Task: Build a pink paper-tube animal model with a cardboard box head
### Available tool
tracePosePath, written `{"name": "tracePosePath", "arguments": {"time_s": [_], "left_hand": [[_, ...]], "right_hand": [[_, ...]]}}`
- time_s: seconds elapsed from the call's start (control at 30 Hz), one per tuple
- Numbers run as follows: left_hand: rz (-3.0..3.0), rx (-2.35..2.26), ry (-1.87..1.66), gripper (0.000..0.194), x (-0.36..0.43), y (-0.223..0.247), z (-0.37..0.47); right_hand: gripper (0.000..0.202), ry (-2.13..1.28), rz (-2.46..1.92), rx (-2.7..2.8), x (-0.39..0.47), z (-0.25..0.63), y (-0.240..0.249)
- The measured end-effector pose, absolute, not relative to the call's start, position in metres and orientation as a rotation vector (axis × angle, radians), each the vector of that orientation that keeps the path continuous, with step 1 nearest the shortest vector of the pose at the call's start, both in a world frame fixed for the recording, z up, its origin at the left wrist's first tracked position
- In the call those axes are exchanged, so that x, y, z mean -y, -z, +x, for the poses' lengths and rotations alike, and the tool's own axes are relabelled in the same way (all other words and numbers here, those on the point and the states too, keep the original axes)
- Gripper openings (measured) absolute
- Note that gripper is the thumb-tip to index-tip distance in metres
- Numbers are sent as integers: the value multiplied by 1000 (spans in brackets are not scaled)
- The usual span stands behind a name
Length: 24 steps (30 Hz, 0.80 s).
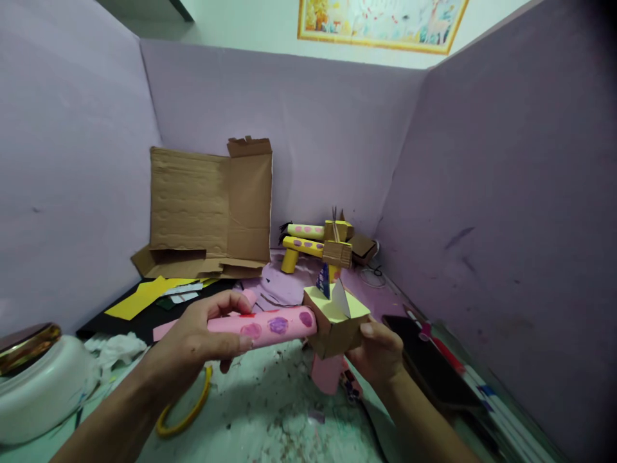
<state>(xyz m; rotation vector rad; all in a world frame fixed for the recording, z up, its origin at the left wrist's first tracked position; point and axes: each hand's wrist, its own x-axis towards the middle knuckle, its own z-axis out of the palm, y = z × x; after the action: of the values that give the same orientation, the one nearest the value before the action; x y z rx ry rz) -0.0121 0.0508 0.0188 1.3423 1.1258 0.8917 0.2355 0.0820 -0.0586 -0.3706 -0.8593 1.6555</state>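
My left hand is closed around a pink paper tube with purple and pink spots. The tube's right end touches a small cardboard box topped with pale yellow paper and two upright pointed flaps. My right hand grips that box at its right side, thumb on the near corner. A second pink tube shows below the box; whether it is fixed there I cannot tell. Behind them stand yellow spotted paper-tube animals with box-shaped heads.
An opened cardboard box leans at the back wall. Yellow paper strips lie on black sheet at left, near a white round container. A yellow tape ring lies in front. Pens and a dark flat object are at right.
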Motion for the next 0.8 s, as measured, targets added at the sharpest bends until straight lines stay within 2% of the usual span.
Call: {"name": "tracePosePath", "arguments": {"time_s": [0.13,0.3,0.8], "left_hand": [[1547,-1300,-931,36,-45,-16,-10],[1858,-1379,-984,25,-42,-16,-13],[1901,-1339,-990,22,-39,-10,-12]], "right_hand": [[61,-1645,-372,864,-82,236,60],[62,-1651,-420,883,-80,234,59],[53,-1599,-486,1030,-77,228,54]]}}
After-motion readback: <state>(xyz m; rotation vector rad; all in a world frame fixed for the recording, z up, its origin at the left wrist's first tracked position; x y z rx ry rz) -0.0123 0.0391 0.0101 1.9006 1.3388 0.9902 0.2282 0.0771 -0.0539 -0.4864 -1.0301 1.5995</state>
